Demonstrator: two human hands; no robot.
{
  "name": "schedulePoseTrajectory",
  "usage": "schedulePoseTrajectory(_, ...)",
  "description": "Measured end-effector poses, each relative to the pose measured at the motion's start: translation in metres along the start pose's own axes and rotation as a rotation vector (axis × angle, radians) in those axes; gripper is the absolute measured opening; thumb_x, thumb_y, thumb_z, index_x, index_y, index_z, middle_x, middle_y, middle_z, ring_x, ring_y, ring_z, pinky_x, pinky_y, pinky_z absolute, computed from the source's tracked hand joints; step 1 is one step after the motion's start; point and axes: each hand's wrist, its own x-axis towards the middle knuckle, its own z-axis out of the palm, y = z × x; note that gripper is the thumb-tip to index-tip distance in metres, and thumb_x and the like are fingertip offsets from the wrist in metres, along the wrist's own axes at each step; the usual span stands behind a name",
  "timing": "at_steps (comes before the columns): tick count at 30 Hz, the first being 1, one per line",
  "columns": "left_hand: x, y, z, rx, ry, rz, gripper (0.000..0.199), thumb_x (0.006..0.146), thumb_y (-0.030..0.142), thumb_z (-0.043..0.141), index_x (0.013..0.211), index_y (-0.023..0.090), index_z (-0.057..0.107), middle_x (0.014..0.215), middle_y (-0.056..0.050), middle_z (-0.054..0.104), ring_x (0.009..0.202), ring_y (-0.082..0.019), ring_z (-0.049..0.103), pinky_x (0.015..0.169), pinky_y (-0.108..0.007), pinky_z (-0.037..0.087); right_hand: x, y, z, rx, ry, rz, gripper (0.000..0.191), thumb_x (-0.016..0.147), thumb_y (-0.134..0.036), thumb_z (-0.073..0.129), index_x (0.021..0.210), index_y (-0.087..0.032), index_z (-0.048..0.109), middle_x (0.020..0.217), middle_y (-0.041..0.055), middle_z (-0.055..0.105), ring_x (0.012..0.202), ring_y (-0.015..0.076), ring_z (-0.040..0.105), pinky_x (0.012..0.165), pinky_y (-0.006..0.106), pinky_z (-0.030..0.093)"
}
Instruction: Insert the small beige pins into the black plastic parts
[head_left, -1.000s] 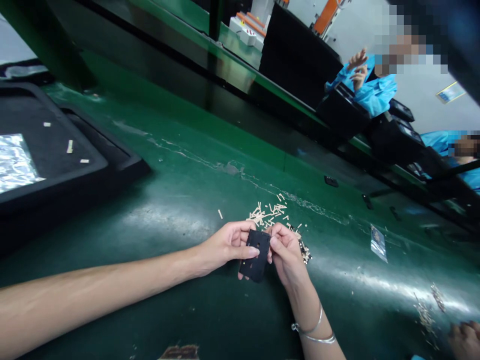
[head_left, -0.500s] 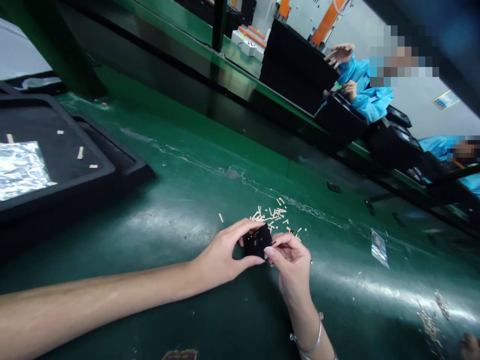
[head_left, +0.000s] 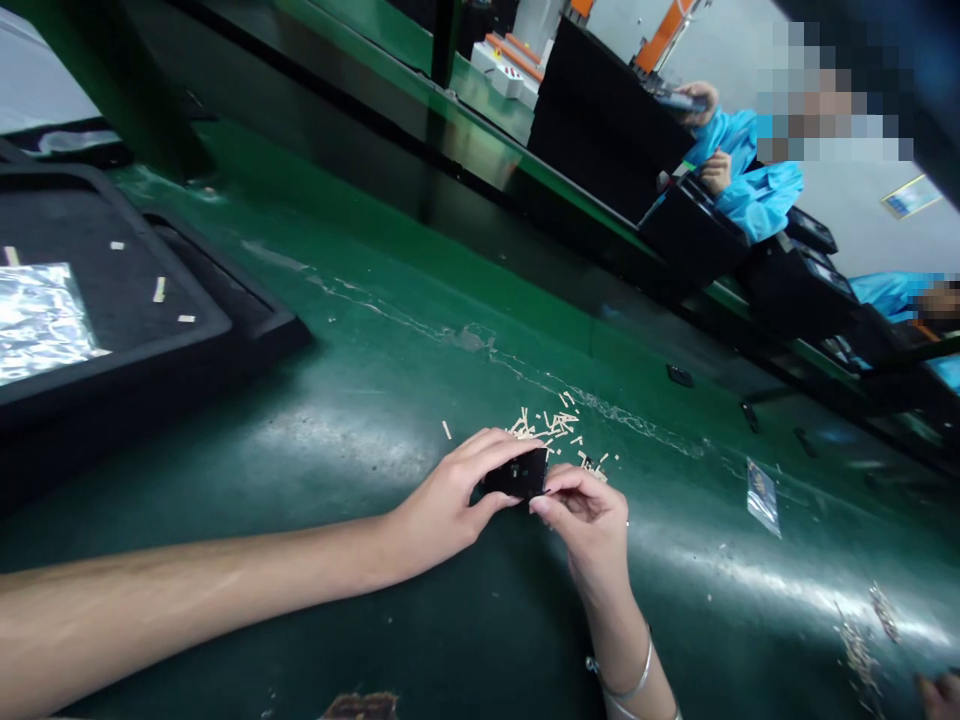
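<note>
A long bench with a worn green top (head_left: 247,500) runs diagonally across the whole view, and a second green-edged bench (head_left: 480,125) lies beyond it, lined with black bins (head_left: 694,230). Past that, toward the upper right, a co-worker in a bright blue smock (head_left: 754,190) raises one hand holding something dark, while another blue-clad co-worker (head_left: 892,295) sits farther right. At the upper left, a wide black rimmed tray (head_left: 157,365) holds a crinkled sheet of silver foil (head_left: 41,320) and a few pale slivers.

Near the lower middle of the frame, the person's two hands meet just above the bench. Between them is a small, flat black plastic piece (head_left: 517,474). The left hand (head_left: 442,500) is partly closed, its fingers curving over the piece's upper edge and its thumb beneath, apparently to steady it. The right hand (head_left: 589,525), with silver bangles (head_left: 626,685) at its wrist, pinches the piece's right end between thumb and fingers, a grip that seems to leave that end free for fine handling. Whether those fingertips also hold anything smaller, I cannot tell.

Just beyond the hands lies a loose heap of pale slivers (head_left: 551,430). A clear packet (head_left: 763,497) rests farther right, near a smaller scatter of slivers (head_left: 859,655).
</note>
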Motion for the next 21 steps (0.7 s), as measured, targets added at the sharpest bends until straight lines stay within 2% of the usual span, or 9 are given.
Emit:
schedulePoseTrajectory(4,0.000,-0.002,0.000,0.032,-0.009,0.044,0.043,0.083,0.006,0.046,0.123,0.023,0.046,0.116,-0.007,0.051,0.110,-0.018,0.045,0.097,-0.038,0.037,0.002,-0.003,-0.006,-0.020,-0.076,0.001,0.010,0.065,-0.018,0.073,0.068,-0.020,0.064,0.066,-0.0008,0.059,0.061,0.0120,0.051,0.055,0.024,0.041)
schedulePoseTrajectory(13,-0.004,0.001,0.001,0.135,-0.046,0.119,0.047,0.084,0.002,0.041,0.126,0.022,0.043,0.116,-0.008,0.051,0.109,-0.020,0.043,0.094,-0.042,0.039,0.006,-0.018,-0.013,0.007,-0.226,0.134,0.014,0.059,-0.021,0.075,0.061,-0.019,0.062,0.059,-0.0023,0.055,0.055,0.0113,0.048,0.052,0.024,0.039)
schedulePoseTrajectory(21,-0.005,0.001,0.001,0.163,-0.067,0.167,0.048,0.085,0.002,0.038,0.127,0.023,0.042,0.117,-0.009,0.051,0.110,-0.021,0.043,0.094,-0.043,0.040,0.004,-0.016,-0.012,0.090,-0.174,0.167,0.016,0.061,-0.029,0.072,0.056,-0.019,0.062,0.052,-0.0008,0.058,0.047,0.0117,0.048,0.047,0.024,0.037)
